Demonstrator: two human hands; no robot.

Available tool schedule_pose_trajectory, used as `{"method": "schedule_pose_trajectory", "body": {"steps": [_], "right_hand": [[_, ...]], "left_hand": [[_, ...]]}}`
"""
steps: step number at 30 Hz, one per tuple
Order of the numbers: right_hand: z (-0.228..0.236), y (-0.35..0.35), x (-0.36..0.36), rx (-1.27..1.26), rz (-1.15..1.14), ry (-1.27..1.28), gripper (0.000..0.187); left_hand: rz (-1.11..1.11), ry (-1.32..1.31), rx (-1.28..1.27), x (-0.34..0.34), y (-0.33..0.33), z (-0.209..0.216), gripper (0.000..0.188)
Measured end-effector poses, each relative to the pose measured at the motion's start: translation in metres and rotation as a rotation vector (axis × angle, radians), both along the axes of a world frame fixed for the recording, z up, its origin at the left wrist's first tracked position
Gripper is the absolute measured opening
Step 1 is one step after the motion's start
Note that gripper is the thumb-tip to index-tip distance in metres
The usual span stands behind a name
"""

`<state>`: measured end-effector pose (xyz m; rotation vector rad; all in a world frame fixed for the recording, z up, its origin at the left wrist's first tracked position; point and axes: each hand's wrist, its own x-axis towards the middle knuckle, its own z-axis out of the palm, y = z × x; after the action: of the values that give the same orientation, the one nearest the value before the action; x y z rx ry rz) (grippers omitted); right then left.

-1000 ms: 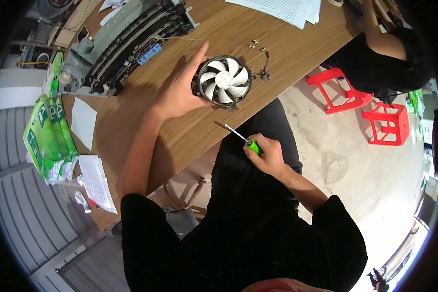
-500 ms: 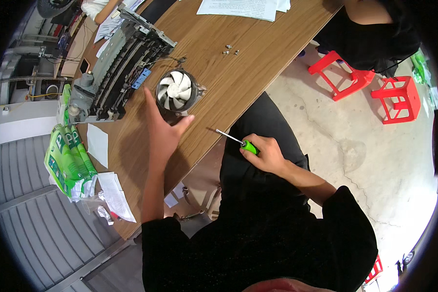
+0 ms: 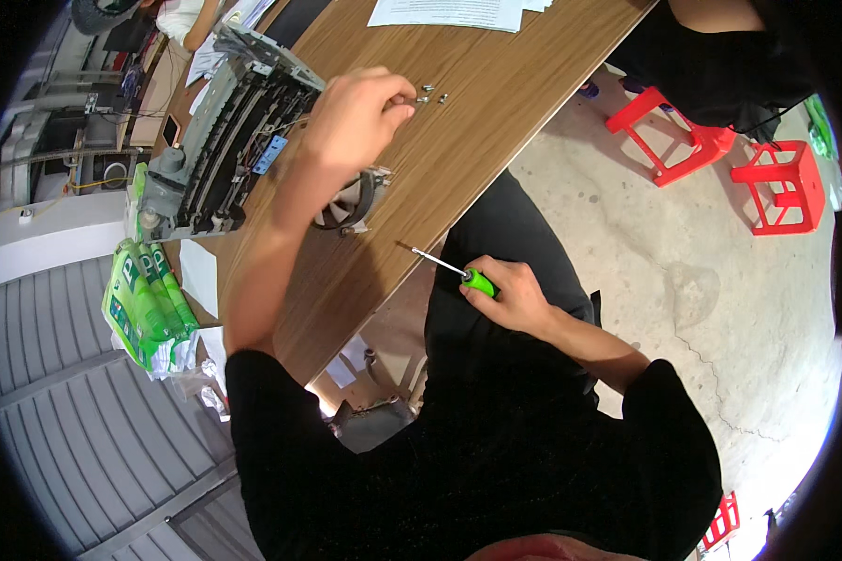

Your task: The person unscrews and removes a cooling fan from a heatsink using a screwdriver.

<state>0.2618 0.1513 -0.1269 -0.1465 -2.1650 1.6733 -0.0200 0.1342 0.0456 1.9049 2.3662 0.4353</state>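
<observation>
My left hand reaches over the wooden table with its fingers bent. Its thumb and index tips are slightly apart, close beside a few small metal screws. I see nothing held between them. Under that wrist lies a small round fan with pale blades and a dark ring, partly covered by my forearm. My right hand is closed around the green handle of a screwdriver and rests over my thigh. The metal shaft points toward the table's near edge.
Left of the fan stands a partly dismantled grey and black machine on the table. Printed papers lie at the far side, and green plastic packs at the left. Red stools and another person sit to the right.
My left hand has moved from beside the fan, up and to the right, to the screws. The fan is now partly covered. My right hand keeps hold of the screwdriver in the same place.
</observation>
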Motion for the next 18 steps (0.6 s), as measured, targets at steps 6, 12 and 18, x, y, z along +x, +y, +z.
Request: {"method": "schedule_pose_trajectory", "body": {"steps": [6,12,18], "right_hand": [[0.000,0.011,0.008,-0.104,-0.055,-0.023,0.021],[-0.004,0.020,0.011,-0.159,-0.030,-0.073,0.022],[-0.003,0.012,0.011,-0.091,0.003,-0.045,0.021]], "left_hand": [[0.114,-0.104,-0.253,-0.019,0.046,-0.033,0.018],[0.064,-0.087,-0.238,-0.023,0.047,-0.037,0.018],[0.113,-0.689,-0.110,-0.002,-0.014,0.019,0.023]]}}
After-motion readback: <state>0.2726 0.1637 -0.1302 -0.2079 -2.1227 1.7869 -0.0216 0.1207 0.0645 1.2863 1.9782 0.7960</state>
